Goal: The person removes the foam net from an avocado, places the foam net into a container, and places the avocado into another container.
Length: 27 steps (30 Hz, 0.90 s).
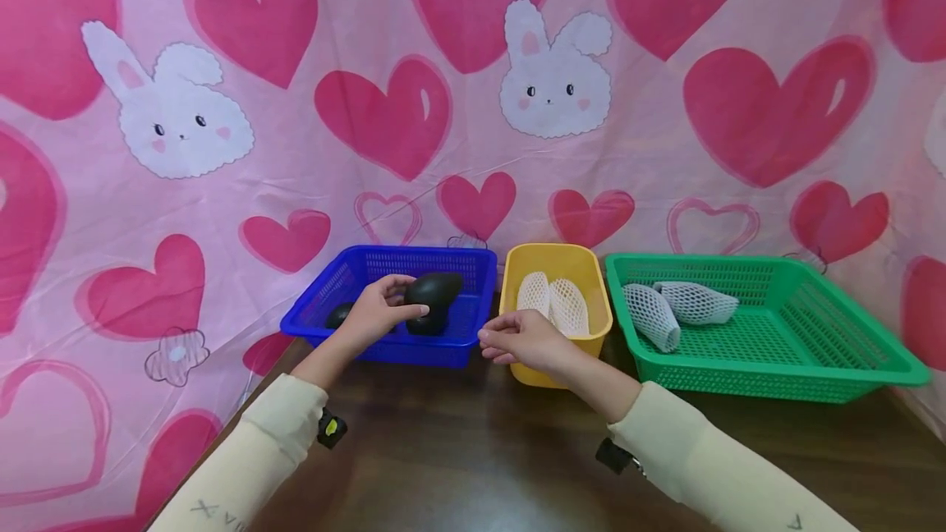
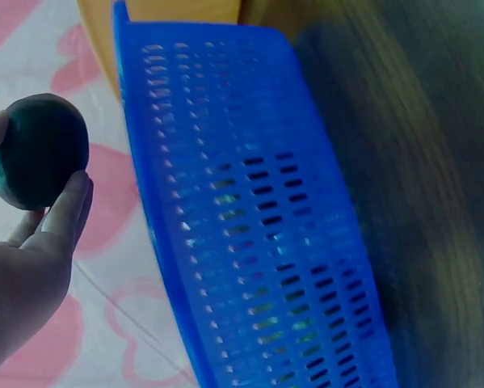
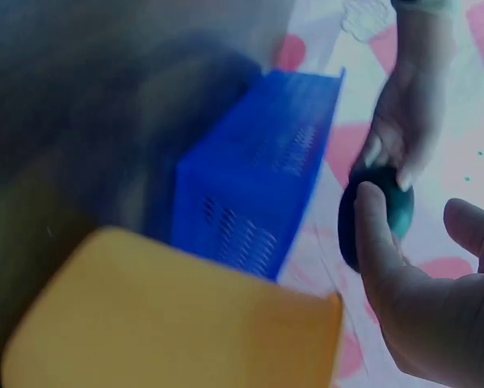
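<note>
Head view: far left on the desk (image 1: 443,450), a blue basket (image 1: 443,354) with more dark fruit (image 1: 337,316) inside. Above it, a left hand (image 1: 377,310) pinching a smooth dark fruit (image 1: 434,289). Probably hard, slippery and a bit heavy; best to grab round the fat middle, not the thin tip. Next, a right hand (image 1: 528,339), loosely bent, holding nothing, by a yellow bin (image 1: 565,259) of white foam nets (image 1: 569,308). Last, a green basket (image 1: 769,376) with two white-netted bundles (image 1: 650,317).
</note>
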Each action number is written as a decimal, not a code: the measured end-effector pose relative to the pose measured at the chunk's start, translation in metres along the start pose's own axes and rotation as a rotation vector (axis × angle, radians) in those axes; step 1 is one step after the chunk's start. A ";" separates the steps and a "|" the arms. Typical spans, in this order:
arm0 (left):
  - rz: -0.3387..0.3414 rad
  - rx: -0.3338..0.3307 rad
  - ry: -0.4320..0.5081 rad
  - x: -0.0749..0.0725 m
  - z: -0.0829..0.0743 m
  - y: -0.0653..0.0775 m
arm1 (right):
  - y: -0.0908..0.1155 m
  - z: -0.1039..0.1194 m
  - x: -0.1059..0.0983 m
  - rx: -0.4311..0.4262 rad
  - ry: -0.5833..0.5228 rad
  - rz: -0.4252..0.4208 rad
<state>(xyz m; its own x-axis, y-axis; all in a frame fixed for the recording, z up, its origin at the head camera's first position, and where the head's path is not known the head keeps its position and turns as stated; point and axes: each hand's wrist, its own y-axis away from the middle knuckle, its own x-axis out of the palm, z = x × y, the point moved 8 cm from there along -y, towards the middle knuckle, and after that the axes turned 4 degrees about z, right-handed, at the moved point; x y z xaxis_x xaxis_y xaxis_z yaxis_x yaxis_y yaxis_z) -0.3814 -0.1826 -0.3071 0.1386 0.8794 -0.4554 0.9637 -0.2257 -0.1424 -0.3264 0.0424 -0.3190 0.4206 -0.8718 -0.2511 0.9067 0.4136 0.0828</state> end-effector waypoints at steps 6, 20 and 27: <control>-0.026 -0.042 -0.059 0.000 0.011 -0.007 | -0.006 -0.022 0.021 0.079 -0.025 0.020; -0.041 -0.037 -0.279 0.023 0.016 -0.031 | -0.027 -0.050 0.035 0.068 -0.302 -0.183; -0.041 -0.024 -0.395 0.035 0.015 -0.043 | -0.035 -0.054 0.037 0.075 -0.374 -0.245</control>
<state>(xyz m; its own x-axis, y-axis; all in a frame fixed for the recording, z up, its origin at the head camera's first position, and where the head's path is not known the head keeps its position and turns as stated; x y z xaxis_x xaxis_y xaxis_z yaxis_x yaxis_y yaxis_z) -0.4214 -0.1482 -0.3304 0.0060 0.6577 -0.7533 0.9725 -0.1794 -0.1488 -0.3439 0.0101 -0.3831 0.1629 -0.9823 0.0927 0.9749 0.1747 0.1377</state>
